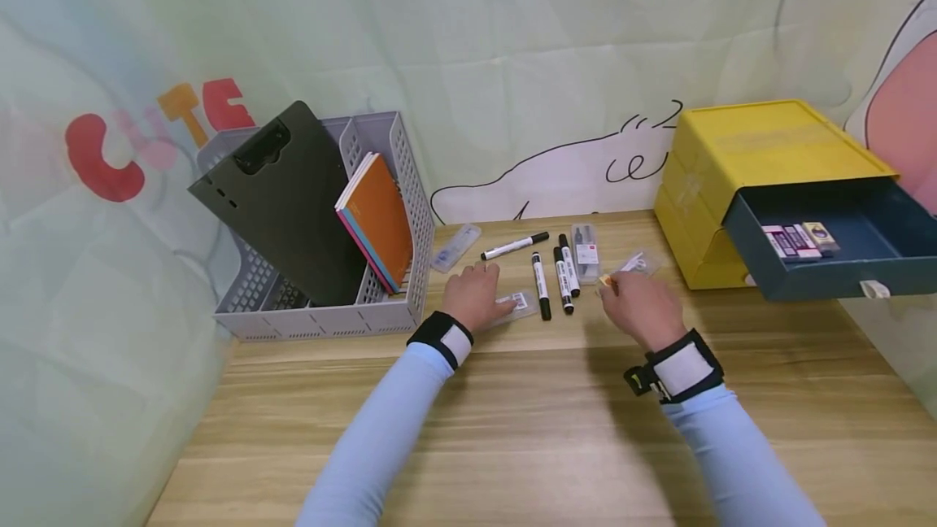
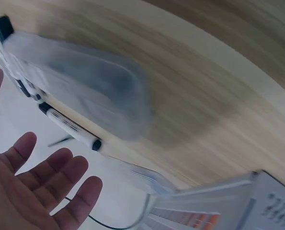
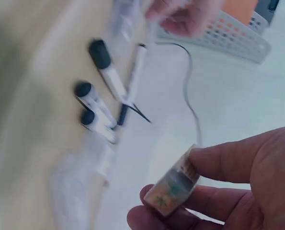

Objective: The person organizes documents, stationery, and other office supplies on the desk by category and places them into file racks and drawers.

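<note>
The right hand [image 3: 238,187] has its grip pinched round a small orange-printed eraser [image 3: 173,189], at three o'clock of the black-capped white markers [image 1: 552,275]. The left hand [image 1: 474,293], fingers straight, rests on a clear flat plastic case [image 1: 516,304] on the wooden table [image 1: 542,421].

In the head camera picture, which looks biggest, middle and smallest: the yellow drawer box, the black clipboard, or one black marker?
1. Yellow drawer box, counting its open drawer.
2. Black clipboard, fairly close behind it.
3. Black marker, much the smallest.
All three sit at a similar distance from the camera, so the order seems fair.

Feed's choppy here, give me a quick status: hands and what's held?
Right hand pinches small eraser. Left hand open over clear plastic case. Markers lie between the hands.
</note>
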{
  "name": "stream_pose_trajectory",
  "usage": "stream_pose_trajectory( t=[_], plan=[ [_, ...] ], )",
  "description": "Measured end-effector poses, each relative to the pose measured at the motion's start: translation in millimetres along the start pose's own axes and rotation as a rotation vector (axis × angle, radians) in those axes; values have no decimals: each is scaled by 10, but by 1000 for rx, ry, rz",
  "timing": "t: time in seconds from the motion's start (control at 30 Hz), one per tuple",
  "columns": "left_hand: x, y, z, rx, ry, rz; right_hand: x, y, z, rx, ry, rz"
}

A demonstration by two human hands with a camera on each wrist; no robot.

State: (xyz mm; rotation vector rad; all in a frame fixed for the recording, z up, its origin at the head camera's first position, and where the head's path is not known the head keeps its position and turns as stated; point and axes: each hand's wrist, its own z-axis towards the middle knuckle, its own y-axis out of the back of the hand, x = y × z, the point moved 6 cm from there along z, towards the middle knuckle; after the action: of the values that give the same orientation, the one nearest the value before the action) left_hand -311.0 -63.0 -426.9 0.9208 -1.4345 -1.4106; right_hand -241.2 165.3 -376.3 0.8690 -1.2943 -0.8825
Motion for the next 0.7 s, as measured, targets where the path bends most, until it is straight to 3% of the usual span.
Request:
stream_pose_trajectory(
  t=[0.2, 0.43, 0.57, 0.7],
  plan=[
    [204, -26, 23, 41, 71, -37, 14, 457, -35, -128, 29, 9],
    [290, -9, 28, 62, 94, -40, -101, 1038, -89, -238, 8, -18],
    [319, 19, 11, 62, 106, -28, -300, 1346, -105, -273, -10, -34],
    [341, 42, 1, 62, 107, -19, -629, 1628, -117, -265, -103, -84]
  ],
)
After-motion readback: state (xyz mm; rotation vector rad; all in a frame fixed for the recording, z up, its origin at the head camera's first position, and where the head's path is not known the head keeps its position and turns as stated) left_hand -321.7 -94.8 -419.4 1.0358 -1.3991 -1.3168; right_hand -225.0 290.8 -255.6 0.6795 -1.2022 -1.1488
